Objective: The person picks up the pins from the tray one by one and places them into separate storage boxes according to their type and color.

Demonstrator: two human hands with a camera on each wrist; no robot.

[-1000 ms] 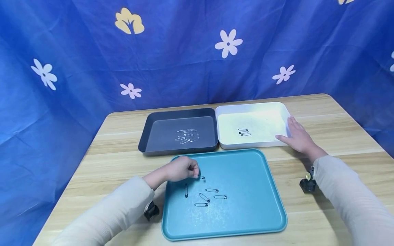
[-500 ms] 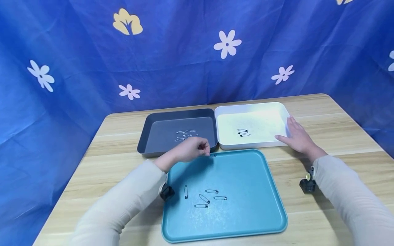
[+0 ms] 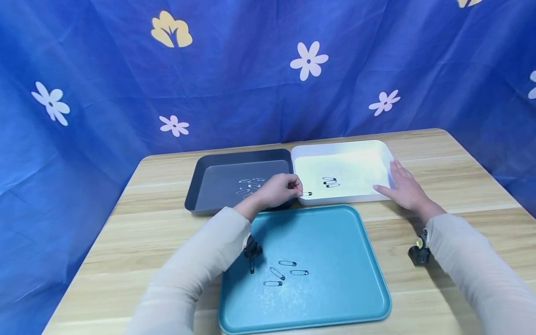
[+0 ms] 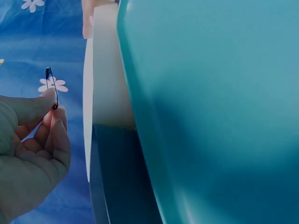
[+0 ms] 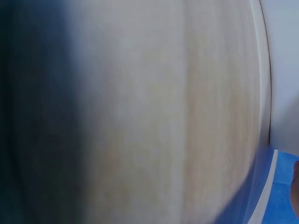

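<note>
Between thumb and fingertips my left hand (image 3: 279, 190) pinches a black safety pin (image 4: 51, 88), over the near left corner of the white tray (image 3: 347, 201). My right hand (image 3: 404, 188) rests on the white tray's right side, fingers straight along the wall and thumb at the near rim. A small group of black safety pins (image 3: 331, 182) lies in the white tray. Several silver safety pins (image 3: 251, 184) lie in the dark grey tray (image 3: 217, 186), partly hidden behind my left hand. On the teal tray (image 3: 335, 279) are several more black safety pins (image 3: 287, 263).
The dark grey and white trays stand side by side at the back of the wooden table (image 3: 138, 223), with the teal tray in front of them. A blue curtain (image 3: 234, 70) with flower prints hangs behind the table. My left forearm crosses the teal tray's left edge.
My left hand has picked up a safety pin from the teal tray and carried it up and right, past the dark tray, to the white tray. My right hand has stayed put.
</note>
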